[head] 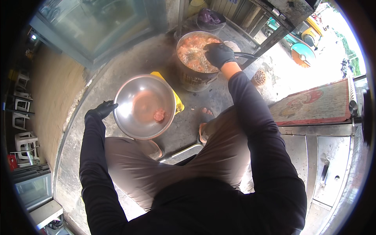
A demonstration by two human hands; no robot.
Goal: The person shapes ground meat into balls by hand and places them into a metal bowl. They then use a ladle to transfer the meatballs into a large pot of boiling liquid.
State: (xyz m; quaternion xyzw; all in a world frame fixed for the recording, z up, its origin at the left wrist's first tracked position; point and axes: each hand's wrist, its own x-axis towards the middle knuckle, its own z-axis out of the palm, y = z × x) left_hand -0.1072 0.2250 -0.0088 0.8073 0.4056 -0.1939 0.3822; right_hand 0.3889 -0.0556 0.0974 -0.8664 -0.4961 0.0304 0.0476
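A large metal bowl [138, 102] rests tilted by my left knee, with a lump of pinkish minced meat [159, 115] inside. My left hand [106, 109], in a black glove, grips the bowl's left rim. Beyond the bowl stands a deep metal pot [198, 79] full of bubbling liquid with orange-pink pieces. My right hand [218, 55], also black-gloved, is over the right side of the pot; its fingertips are at the surface, and whether they hold anything cannot be told. A black handle [246, 55] sticks out past the pot's right rim, behind my hand.
Yellow plastic [179, 104] lies under the bowl's right side. A perforated round briquette [260, 77] stands right of the pot, and a bucket [210, 22] with a purple bag behind it. A metal cabinet [332, 170] is at right, a glass-panelled frame [97, 32] at upper left.
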